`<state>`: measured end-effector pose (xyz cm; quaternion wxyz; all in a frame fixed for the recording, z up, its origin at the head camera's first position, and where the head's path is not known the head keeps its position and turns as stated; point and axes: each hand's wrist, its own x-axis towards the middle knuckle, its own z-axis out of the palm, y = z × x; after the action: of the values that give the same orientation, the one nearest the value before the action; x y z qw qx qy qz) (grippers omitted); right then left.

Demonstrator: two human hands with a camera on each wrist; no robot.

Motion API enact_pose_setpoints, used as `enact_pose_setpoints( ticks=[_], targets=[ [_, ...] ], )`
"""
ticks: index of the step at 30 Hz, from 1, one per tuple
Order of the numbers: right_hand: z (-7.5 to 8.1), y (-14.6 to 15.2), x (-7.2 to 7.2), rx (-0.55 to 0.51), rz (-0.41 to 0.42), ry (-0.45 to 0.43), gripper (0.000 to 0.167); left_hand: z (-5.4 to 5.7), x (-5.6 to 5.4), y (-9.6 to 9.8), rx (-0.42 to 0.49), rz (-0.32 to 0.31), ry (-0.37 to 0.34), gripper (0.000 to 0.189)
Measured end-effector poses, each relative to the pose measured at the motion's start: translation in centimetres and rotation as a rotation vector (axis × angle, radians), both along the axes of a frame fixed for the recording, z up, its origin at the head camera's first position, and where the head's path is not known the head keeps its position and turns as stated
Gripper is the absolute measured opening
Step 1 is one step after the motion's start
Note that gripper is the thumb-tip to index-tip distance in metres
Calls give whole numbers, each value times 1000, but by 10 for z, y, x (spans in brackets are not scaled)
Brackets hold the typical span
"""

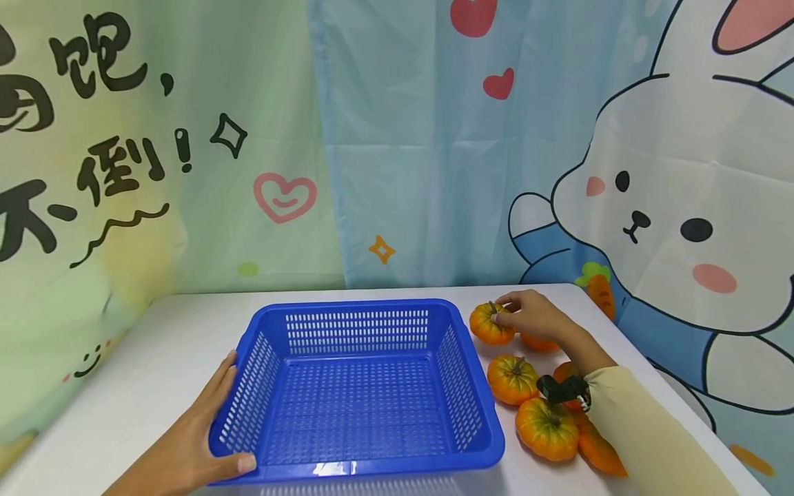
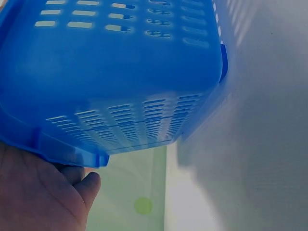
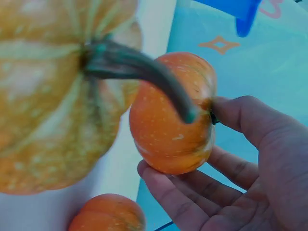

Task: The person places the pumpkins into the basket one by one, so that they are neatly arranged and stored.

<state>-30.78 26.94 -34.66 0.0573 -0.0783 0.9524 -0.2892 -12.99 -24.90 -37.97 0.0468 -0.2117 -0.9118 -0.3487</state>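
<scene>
A blue plastic basket [image 1: 362,413] with slotted walls stands on the white table. My left hand [image 1: 201,430] holds its near left corner, thumb at the front rim and fingers along the left side; the left wrist view shows the palm by the rim [image 2: 57,156]. To the right of the basket, my right hand [image 1: 535,320] grips a small orange pumpkin [image 1: 490,325], thumb by the stem and fingers round the side. In the right wrist view that pumpkin [image 3: 168,125] is partly hidden behind the stem of a nearer, larger pumpkin [image 3: 53,110].
Several more pumpkins lie right of the basket, among them a yellow-orange one [image 1: 511,379] and a bigger one [image 1: 547,428]. Others are partly covered by the right forearm with its dark wrist strap [image 1: 561,389]. Behind the table hangs a printed curtain [image 1: 397,138].
</scene>
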Motion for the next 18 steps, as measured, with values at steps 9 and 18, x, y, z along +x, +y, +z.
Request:
enact_pose_setpoints(
  ticks=[9,18],
  targets=[
    [7,-4,4,-28,-41,50,58,1,-1,3,3,5,-10,115],
    [17,-11,7,-35,-35,124,57,0,0,1,-3,12,13,114]
  ],
)
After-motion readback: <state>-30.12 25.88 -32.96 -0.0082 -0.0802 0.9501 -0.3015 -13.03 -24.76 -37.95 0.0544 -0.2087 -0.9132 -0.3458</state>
